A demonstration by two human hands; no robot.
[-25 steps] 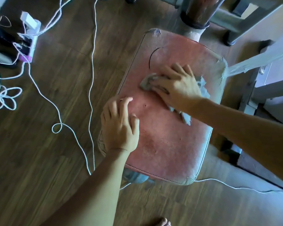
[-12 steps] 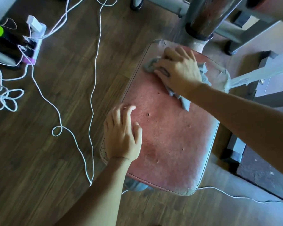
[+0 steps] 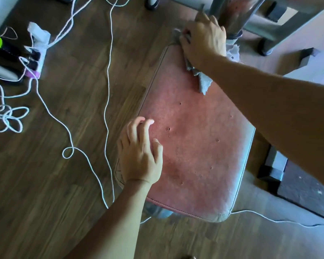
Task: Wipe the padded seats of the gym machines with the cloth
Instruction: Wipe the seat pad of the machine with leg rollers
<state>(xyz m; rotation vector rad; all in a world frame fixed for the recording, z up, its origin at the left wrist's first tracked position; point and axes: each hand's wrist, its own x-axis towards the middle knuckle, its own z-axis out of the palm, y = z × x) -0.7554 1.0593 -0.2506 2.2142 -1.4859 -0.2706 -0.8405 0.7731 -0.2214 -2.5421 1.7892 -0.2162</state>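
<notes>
Gripping one cloth (image 3: 204, 83) (right hand (image 3: 204, 41)) on one seat (image 3: 195, 146), left hand (image 3: 140, 156) resting

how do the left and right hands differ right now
The left hand rests bare on the seat, at its near left edge, fingers relaxed; the right hand holds the cloth at the far corner. The left hand looks sharp, the right hand blurred. Both are on the same seat.

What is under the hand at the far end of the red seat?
A grey cloth; its ends stick out round the right hand. The seat corner beneath is hidden.
</notes>
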